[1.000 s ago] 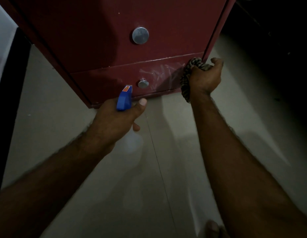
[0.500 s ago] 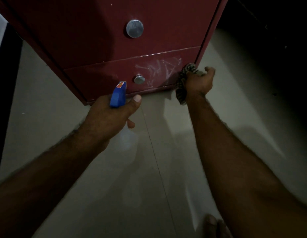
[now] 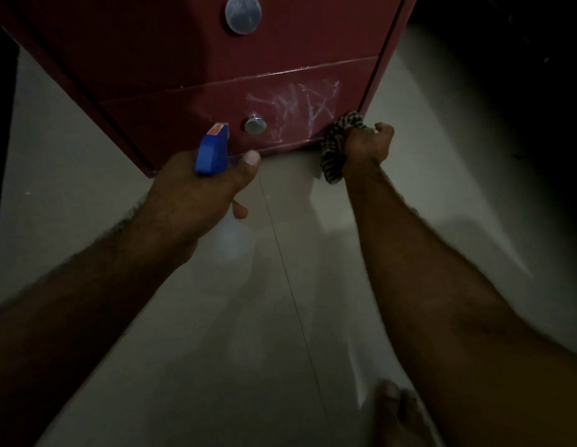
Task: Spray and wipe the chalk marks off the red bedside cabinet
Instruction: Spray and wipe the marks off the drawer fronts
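The left hand [image 3: 197, 195] curls its fingers round the neck of a blue spray bottle [image 3: 213, 150], probably light and stiff, while the right hand [image 3: 366, 145] clutches a soft, limp cloth [image 3: 335, 146] just beside the chalk marks [image 3: 297, 108] low on the red bedside cabinet [image 3: 152, 59].

The left forearm [image 3: 87, 301] and the right forearm [image 3: 442, 285] are seen bare along all the length in view, each covered in fine hair that is picked out best along the outer edges. The left hand [image 3: 197, 195] and right hand [image 3: 367, 146] are shown bare too, with a short rounded thumbnail [image 3: 251, 157] caught on the left. A bare foot [image 3: 400, 411] is glimpsed at the bottom edge, its toes blurred in dim light.
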### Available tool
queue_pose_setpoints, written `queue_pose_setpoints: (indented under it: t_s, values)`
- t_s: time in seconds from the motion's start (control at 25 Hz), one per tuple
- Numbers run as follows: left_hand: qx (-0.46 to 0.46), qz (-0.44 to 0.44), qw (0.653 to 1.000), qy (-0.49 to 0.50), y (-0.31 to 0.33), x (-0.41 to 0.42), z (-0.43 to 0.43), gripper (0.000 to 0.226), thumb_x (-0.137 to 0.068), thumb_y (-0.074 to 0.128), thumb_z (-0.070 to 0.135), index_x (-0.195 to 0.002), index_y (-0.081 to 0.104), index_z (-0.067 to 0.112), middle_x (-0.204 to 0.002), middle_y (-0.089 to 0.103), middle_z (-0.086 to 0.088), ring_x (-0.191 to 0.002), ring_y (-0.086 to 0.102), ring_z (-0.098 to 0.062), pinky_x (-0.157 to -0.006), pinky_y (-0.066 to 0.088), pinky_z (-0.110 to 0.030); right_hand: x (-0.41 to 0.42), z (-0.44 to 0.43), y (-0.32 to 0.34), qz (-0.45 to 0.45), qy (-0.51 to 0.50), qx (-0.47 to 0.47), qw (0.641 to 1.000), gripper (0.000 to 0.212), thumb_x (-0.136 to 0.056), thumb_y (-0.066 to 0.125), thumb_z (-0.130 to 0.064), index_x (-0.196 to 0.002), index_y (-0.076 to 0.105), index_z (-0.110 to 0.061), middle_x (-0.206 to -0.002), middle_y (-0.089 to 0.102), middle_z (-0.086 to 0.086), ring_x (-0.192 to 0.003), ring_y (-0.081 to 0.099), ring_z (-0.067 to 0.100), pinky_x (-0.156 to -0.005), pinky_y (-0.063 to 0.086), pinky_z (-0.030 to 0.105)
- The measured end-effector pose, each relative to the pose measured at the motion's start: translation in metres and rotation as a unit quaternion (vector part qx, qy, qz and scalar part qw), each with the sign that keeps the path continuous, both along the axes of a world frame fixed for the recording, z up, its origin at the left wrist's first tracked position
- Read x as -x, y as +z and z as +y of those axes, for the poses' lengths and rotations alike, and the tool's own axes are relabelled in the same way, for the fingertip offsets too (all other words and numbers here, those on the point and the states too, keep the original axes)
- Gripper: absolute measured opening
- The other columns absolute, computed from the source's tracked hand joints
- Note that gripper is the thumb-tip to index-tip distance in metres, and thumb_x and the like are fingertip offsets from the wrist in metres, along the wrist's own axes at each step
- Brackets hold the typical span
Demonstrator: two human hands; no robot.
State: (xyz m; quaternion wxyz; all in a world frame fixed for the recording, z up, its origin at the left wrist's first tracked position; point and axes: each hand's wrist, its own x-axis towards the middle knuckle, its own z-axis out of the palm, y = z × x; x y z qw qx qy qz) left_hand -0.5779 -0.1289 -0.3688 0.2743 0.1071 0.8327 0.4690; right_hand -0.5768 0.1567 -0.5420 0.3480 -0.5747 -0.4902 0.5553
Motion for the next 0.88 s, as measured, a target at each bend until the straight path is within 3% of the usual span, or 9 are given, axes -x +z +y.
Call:
queue_pose_setpoints:
  t_s: [0.12, 0.24, 0.4, 0.48, 0.56, 0.64, 0.72, 0.8, 0.88]
  values:
    - [-0.010, -0.001, 1.000, 0.000, -0.001, -0.001, 0.004, 0.059, -0.089, 0.064, 0.050, -0.134, 0.054, 0.014, -0.087, 0.061, 0.012, -0.053, 0.065, 0.007, -0.075, 0.049, -0.033, 0.000, -0.002, -0.005, 0.026, 0.001, -0.006, 1.000, 0.046, -0.088, 0.075, -0.009, -0.123, 0.049, -0.024, -0.090, 0.063, -0.008, -0.092, 0.069, 0.019, -0.091, 0.061, 0.039]
    - [-0.008, 0.000, 1.000, 0.001, -0.003, 0.000, 0.006, 0.045, -0.090, 0.063, 0.048, -0.123, 0.056, 0.018, -0.084, 0.059, 0.011, -0.048, 0.058, 0.015, -0.065, 0.040, -0.024, 0.002, -0.006, -0.012, 0.015, -0.004, 0.017, 1.000, 0.047, -0.089, 0.073, -0.011, -0.130, 0.052, -0.018, -0.091, 0.063, -0.007, -0.094, 0.067, 0.019, -0.092, 0.059, 0.034]
    - [-0.014, -0.005, 1.000, 0.002, -0.006, 0.004, 0.002, 0.035, -0.089, 0.064, 0.050, -0.109, 0.057, 0.022, -0.081, 0.062, 0.009, -0.052, 0.063, 0.010, -0.064, 0.040, -0.024, 0.007, -0.014, -0.012, 0.009, 0.007, -0.017, 1.000, 0.040, -0.088, 0.073, -0.011, -0.122, 0.055, -0.020, -0.096, 0.065, -0.005, -0.091, 0.066, 0.017, -0.081, 0.057, 0.027]
    - [-0.014, -0.009, 1.000, 0.003, -0.007, 0.005, 0.001, 0.033, -0.089, 0.064, 0.050, -0.107, 0.056, 0.023, -0.082, 0.062, 0.010, -0.052, 0.065, 0.007, -0.065, 0.043, -0.026, 0.009, -0.024, -0.014, -0.002, 0.012, -0.032, 0.999, 0.035, -0.087, 0.073, -0.011, -0.116, 0.056, -0.021, -0.097, 0.066, -0.005, -0.090, 0.068, 0.017, -0.083, 0.060, 0.030]
    - [-0.014, -0.009, 1.000, 0.005, -0.008, 0.006, 0.002, 0.037, -0.088, 0.065, 0.050, -0.111, 0.058, 0.021, -0.083, 0.062, 0.011, -0.052, 0.066, 0.005, -0.067, 0.046, -0.028, 0.012, -0.030, -0.011, -0.009, -0.005, -0.001, 1.000, 0.038, -0.091, 0.070, -0.012, -0.126, 0.055, -0.017, -0.103, 0.063, -0.002, -0.095, 0.067, 0.020, -0.086, 0.058, 0.030]
    - [-0.013, -0.011, 1.000, -0.002, -0.007, 0.004, 0.001, 0.040, -0.089, 0.064, 0.050, -0.113, 0.059, 0.019, -0.083, 0.062, 0.009, -0.057, 0.068, 0.002, -0.069, 0.044, -0.027, 0.016, -0.027, -0.002, 0.022, -0.033, 0.055, 0.998, 0.043, -0.093, 0.067, -0.010, -0.132, 0.051, -0.015, -0.111, 0.062, 0.002, -0.098, 0.066, 0.023, -0.090, 0.059, 0.034]
    - [-0.013, -0.013, 1.000, -0.004, -0.006, 0.004, -0.001, 0.034, -0.089, 0.064, 0.050, -0.109, 0.056, 0.024, -0.083, 0.064, 0.007, -0.062, 0.068, -0.003, -0.071, 0.045, -0.028, 0.017, -0.025, 0.011, 0.105, -0.051, 0.080, 0.990, 0.042, -0.091, 0.069, -0.007, -0.125, 0.049, -0.019, -0.105, 0.065, 0.004, -0.090, 0.067, 0.022, -0.090, 0.062, 0.040]
    - [-0.016, -0.014, 1.000, 0.002, -0.005, 0.005, -0.001, 0.037, -0.088, 0.064, 0.050, -0.111, 0.056, 0.022, -0.083, 0.061, 0.010, -0.057, 0.067, 0.001, -0.070, 0.045, -0.029, 0.016, -0.024, 0.018, 0.150, -0.057, 0.069, 0.985, 0.046, -0.089, 0.071, 0.000, -0.123, 0.048, -0.020, -0.096, 0.062, 0.000, -0.081, 0.065, 0.015, -0.084, 0.062, 0.037]
    - [-0.022, -0.011, 1.000, 0.002, -0.004, 0.005, -0.001, 0.044, -0.088, 0.065, 0.050, -0.117, 0.060, 0.017, -0.082, 0.061, 0.011, -0.053, 0.066, 0.004, -0.072, 0.048, -0.031, 0.013, -0.025, 0.017, 0.141, -0.047, 0.080, 0.986, 0.052, -0.089, 0.069, 0.003, -0.134, 0.049, -0.013, -0.101, 0.062, 0.003, -0.080, 0.064, 0.014, -0.079, 0.061, 0.034]
